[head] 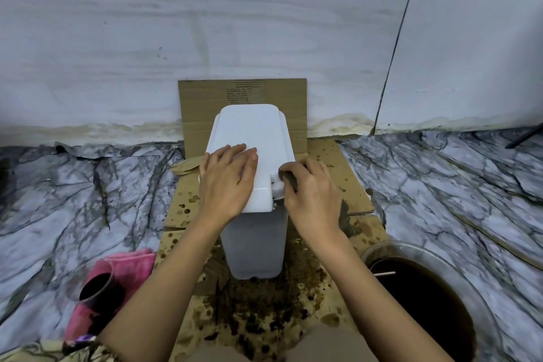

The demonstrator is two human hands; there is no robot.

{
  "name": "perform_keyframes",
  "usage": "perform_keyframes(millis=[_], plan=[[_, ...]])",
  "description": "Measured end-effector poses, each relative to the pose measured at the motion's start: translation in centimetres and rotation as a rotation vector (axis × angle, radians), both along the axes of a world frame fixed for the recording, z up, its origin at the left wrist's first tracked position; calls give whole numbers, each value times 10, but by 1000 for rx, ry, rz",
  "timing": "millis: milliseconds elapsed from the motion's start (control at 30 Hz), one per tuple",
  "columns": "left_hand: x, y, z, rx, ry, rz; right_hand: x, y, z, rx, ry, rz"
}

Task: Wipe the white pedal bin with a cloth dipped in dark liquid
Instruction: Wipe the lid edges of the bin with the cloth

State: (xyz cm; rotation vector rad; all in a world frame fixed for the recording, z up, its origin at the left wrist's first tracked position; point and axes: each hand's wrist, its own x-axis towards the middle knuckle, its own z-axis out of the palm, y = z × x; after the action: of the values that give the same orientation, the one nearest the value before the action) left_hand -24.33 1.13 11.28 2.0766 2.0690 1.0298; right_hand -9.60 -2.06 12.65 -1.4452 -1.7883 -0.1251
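Both forearms [164, 279] are bare, no sleeves showing; the hands [226, 178] wear no gloves. A patterned garment edge [85, 345] shows at lower left.

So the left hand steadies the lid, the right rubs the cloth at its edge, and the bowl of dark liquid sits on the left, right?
Not quite: in the head view the bowl sits on the right. The left hand does steady the lid, and the right hand rubs the cloth at its edge.
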Motion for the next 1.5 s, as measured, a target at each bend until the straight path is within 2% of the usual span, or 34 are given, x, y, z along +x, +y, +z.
perform_keyframes(millis=[267, 467, 567, 767, 867, 1000, 1167, 1400, 1500], plan=[[0, 0, -1, 14, -4, 0, -3, -11, -13, 38, 12, 106], [3, -2, 1, -8, 13, -1, 4, -6, -5, -46, -113, 103], [2, -1, 1, 1, 7, 16, -2, -6, -4, -22, -63, 135], [3, 1, 0, -11, 17, 12, -10, -6, -4, -54, -38, 15], [2, 0, 0, -14, 3, 13, -13, -3, -2, -91, 71, -18], [2, -1, 0, -3, -5, 23, -12, -12, -5, -80, 117, 112], [2, 0, -1, 1, 4, 23, -7, -1, -1, -245, 186, 234], [3, -2, 1, 6, -2, 7, 0, -18, -9, -58, -46, 158], [2, -2, -1, 8, -3, 2, 1, -18, -9, -63, -138, 85]])
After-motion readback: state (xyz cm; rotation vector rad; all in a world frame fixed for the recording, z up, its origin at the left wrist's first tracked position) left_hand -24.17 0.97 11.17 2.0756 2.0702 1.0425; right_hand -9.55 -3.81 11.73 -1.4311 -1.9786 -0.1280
